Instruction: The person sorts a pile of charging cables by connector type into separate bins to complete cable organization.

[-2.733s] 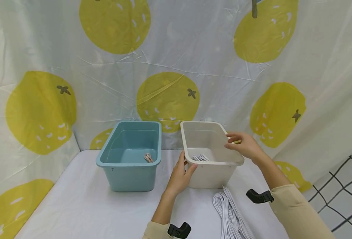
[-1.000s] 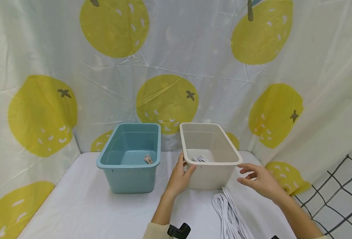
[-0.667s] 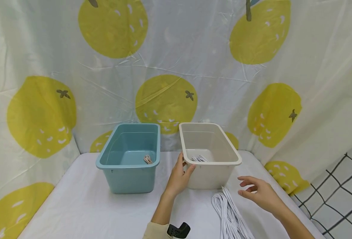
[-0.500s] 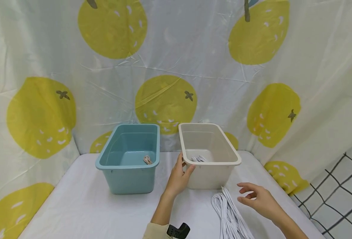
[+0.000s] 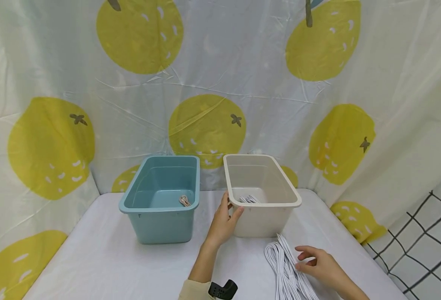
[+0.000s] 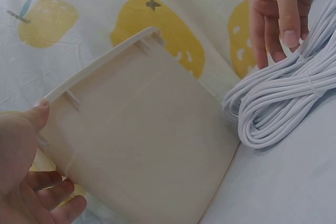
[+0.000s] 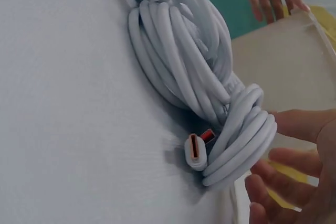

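Note:
My left hand [image 5: 222, 225] holds the front left corner of the beige bin [image 5: 263, 223], thumb on the front rim and fingers along the side. White coiled cables [image 5: 285, 271] lie on the table in front of that bin. Just right of them hovers my right hand [image 5: 319, 264], fingers loosely bent and nothing in them. The right wrist view shows its fingers close beside a tied white coil [image 7: 244, 140] with a USB-C plug [image 7: 195, 153]. More white cable [image 5: 249, 199] lies inside the beige bin.
A blue bin [image 5: 164, 225] stands left of the beige one, with a small pinkish tied cable [image 5: 184, 201] inside. Behind both hangs a lemon-print curtain [image 5: 207, 129]. A black wire grid [image 5: 422, 241] is at the right, past the white-covered table [image 5: 104, 258].
My right hand has moved from the beige bin's right rim down and toward me, then left to the cables. The left hand has stayed at the bin's corner.

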`<act>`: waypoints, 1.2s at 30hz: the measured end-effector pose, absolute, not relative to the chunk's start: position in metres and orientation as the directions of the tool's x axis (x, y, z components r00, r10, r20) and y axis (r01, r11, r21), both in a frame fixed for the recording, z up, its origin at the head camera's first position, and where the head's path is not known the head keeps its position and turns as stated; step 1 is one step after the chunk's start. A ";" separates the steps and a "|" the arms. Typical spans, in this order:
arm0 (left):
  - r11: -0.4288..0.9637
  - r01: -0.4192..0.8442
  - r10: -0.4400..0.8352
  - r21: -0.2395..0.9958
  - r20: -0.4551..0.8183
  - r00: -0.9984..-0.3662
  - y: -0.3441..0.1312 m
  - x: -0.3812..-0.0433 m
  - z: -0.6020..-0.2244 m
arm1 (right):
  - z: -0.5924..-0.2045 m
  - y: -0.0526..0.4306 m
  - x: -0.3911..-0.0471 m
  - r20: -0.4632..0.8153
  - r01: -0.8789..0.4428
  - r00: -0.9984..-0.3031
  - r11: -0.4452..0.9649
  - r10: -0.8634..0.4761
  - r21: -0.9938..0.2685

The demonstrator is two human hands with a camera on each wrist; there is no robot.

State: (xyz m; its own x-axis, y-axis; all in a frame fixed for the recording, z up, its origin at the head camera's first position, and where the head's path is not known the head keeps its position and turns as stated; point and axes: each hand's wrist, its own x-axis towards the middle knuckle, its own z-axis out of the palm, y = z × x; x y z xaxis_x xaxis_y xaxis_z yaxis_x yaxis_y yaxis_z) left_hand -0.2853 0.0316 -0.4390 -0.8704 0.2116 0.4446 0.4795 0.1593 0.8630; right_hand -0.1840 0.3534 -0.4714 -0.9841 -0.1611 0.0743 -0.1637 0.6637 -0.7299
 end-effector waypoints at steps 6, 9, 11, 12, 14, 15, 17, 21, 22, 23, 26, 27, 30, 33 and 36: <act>0.156 0.479 0.207 0.864 0.446 -0.871 0.031 -0.284 -0.438 | -0.481 0.351 -0.185 0.047 -0.146 -0.986 0.682 -0.162 -0.717; 0.157 0.477 0.206 0.865 0.443 -0.872 0.031 -0.284 -0.437 | -0.482 0.347 -0.185 0.017 -0.117 -0.989 0.693 -0.150 -0.711; 0.157 0.477 0.206 0.864 0.444 -0.872 0.031 -0.284 -0.437 | -0.483 0.344 -0.184 0.007 -0.099 -0.991 0.701 -0.132 -0.707; 0.159 0.478 0.205 0.864 0.445 -0.872 0.031 -0.284 -0.438 | -0.484 0.342 -0.184 0.004 -0.090 -0.992 0.705 -0.122 -0.703; 0.160 0.481 0.205 0.862 0.447 -0.870 0.031 -0.284 -0.438 | -0.484 0.339 -0.185 -0.002 -0.065 -0.996 0.714 -0.093 -0.698; 0.160 0.483 0.206 0.861 0.449 -0.869 0.031 -0.285 -0.438 | -0.484 0.338 -0.185 -0.004 -0.050 -0.997 0.721 -0.072 -0.691; 0.159 0.487 0.205 0.858 0.454 -0.867 0.031 -0.285 -0.438 | -0.485 0.336 -0.186 -0.003 -0.019 -1.000 0.730 -0.030 -0.684; 0.157 0.488 0.207 0.858 0.455 -0.866 0.031 -0.285 -0.438 | -0.485 0.332 -0.188 -0.012 0.039 -0.999 0.747 0.041 -0.664; 0.156 0.489 0.208 0.858 0.455 -0.866 0.031 -0.285 -0.438 | -0.485 0.332 -0.189 -0.016 0.049 -0.999 0.748 0.051 -0.662; 0.156 0.486 0.210 0.860 0.452 -0.867 0.032 -0.285 -0.438 | -0.485 0.332 -0.189 -0.021 0.059 -0.998 0.749 0.060 -0.659; 0.161 0.481 0.212 0.862 0.446 -0.870 0.032 -0.284 -0.438 | -0.485 0.332 -0.188 -0.025 0.074 -0.997 0.745 0.077 -0.663; 0.163 0.479 0.213 0.862 0.444 -0.871 0.032 -0.284 -0.438 | -0.485 0.332 -0.188 -0.026 0.082 -0.996 0.738 0.087 -0.670; 0.163 0.479 0.212 0.862 0.443 -0.871 0.032 -0.284 -0.438 | -0.483 0.334 -0.186 -0.021 0.098 -0.993 0.712 0.116 -0.695; 0.160 0.483 0.215 0.861 0.447 -0.868 0.032 -0.285 -0.438 | -0.479 0.338 -0.183 -0.016 0.108 -0.990 0.686 0.139 -0.720; 0.158 0.485 0.216 0.860 0.449 -0.867 0.032 -0.285 -0.438 | -0.474 0.343 -0.181 -0.012 0.108 -0.990 0.680 0.144 -0.725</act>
State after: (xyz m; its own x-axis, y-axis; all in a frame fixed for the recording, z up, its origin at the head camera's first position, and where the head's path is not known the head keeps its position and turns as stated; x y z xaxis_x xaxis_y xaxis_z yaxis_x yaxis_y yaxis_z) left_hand -0.2847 0.0321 -0.4378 -0.8668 0.2164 0.4492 0.4852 0.1583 0.8599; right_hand -0.1813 0.3427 -0.4742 -0.9896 0.1436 -0.0124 0.1079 0.6805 -0.7248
